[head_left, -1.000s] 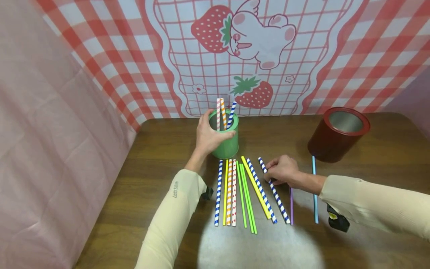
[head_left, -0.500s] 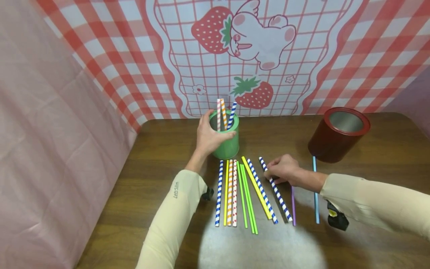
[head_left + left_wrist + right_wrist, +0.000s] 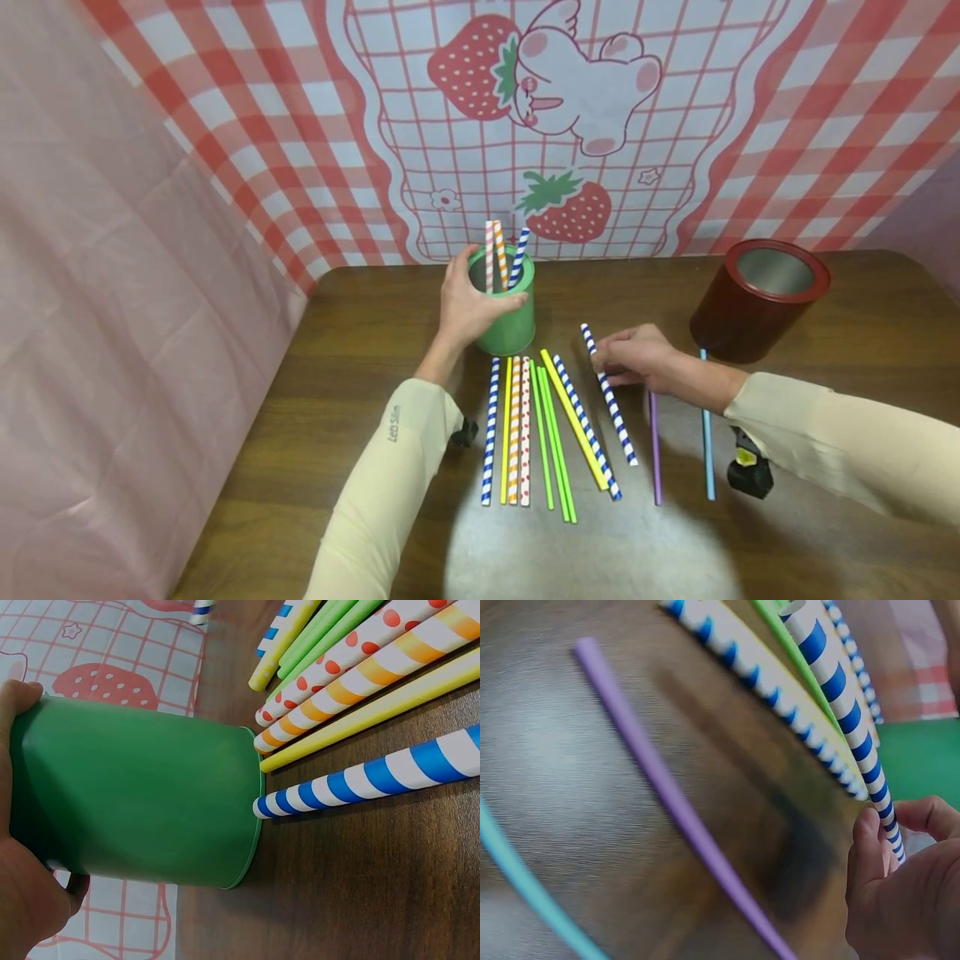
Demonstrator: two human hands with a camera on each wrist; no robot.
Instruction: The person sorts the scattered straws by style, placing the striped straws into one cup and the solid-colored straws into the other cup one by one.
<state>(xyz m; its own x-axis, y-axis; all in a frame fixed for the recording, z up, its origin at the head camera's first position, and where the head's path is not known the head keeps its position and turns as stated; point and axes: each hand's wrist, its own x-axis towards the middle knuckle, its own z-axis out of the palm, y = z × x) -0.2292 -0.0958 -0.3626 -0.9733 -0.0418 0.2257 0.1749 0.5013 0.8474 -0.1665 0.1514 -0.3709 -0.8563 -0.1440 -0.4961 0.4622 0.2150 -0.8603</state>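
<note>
My left hand [image 3: 471, 307] grips the green can [image 3: 513, 321] round its rim, thumb at the front. Three striped paper straws stand in that can, among them a pink-striped straw [image 3: 489, 258]. My right hand [image 3: 636, 357] pinches a blue-and-white striped straw [image 3: 617, 419] between thumb and fingers. In the right wrist view this straw [image 3: 847, 712] is raised off the table, its shadow on the wood below. Beneath my right wrist lie a purple straw [image 3: 656, 454] and a light blue straw [image 3: 708, 454].
A row of straws lies in front of the green can: a blue-striped straw [image 3: 490, 433], a red-dotted straw [image 3: 526, 442], green straws [image 3: 555, 442], a thick yellow straw [image 3: 573, 417] and others. At the right back stands a dark red can [image 3: 738, 312]. A patterned cloth [image 3: 375, 167] hangs behind the table.
My right hand has lifted the blue-and-white striped straw off the table and moved it slightly away from me, toward the back. My left hand has stayed on the green can.
</note>
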